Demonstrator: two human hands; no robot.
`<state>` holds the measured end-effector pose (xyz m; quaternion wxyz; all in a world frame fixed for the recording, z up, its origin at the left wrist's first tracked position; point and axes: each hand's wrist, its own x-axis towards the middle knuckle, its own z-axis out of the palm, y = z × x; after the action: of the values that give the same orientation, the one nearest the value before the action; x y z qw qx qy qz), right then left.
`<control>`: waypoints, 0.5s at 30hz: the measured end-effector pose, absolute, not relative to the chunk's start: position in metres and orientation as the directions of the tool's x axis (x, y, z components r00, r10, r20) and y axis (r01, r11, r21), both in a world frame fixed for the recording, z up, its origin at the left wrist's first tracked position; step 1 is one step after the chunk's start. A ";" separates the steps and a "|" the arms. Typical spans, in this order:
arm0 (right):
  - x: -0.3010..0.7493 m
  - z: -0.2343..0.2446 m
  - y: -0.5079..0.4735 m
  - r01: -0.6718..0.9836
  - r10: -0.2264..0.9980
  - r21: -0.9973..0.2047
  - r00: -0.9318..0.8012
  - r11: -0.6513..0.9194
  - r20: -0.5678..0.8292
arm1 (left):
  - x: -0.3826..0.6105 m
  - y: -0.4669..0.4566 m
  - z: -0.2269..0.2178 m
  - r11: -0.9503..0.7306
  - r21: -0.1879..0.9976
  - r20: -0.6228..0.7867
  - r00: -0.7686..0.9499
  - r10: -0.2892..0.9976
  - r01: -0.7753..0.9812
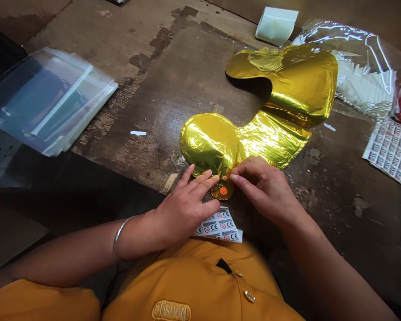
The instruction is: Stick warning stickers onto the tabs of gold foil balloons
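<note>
Foil (pixel 270 138) is lying toward one o'clock; left hand (pixel 189 207), fingers spread, is resting on it, partly hiding labels (pixel 224 225) at six o'clock; right hand (pixel 267 185) is pinching foil, exact hold being obscure.

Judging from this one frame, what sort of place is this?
Probably a small workshop or packing room: the flat gold foil, the stack of clear plastic bags and the sheet of small repeated labels point that way.

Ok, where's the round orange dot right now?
In the head view, the round orange dot is just below and right of centre, on the near tip of the gold foil, between the left hand and right hand.
</note>
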<state>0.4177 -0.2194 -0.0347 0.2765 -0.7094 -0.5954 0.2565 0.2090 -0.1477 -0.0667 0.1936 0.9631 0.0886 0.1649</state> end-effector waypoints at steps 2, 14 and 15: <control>0.417 -0.036 -0.220 0.701 0.987 -0.701 0.160 -0.131 -0.025 | 0.210 -0.148 -0.066 -0.910 0.401 0.283 0.929 0.237 0.110; 0.414 -0.034 -0.220 0.703 0.968 -0.681 0.249 -0.206 -0.035 | 0.210 -0.147 -0.066 -0.918 0.384 0.302 0.926 0.228 0.101; 0.414 -0.034 -0.220 0.702 0.969 -0.683 0.244 -0.201 -0.035 | 0.210 -0.147 -0.066 -0.918 0.383 0.305 0.925 0.226 0.098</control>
<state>0.4142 -0.2197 -0.0337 0.2796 -0.7374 -0.5667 0.2387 0.2097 -0.1466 -0.0660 0.1837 0.9638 0.0839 0.1743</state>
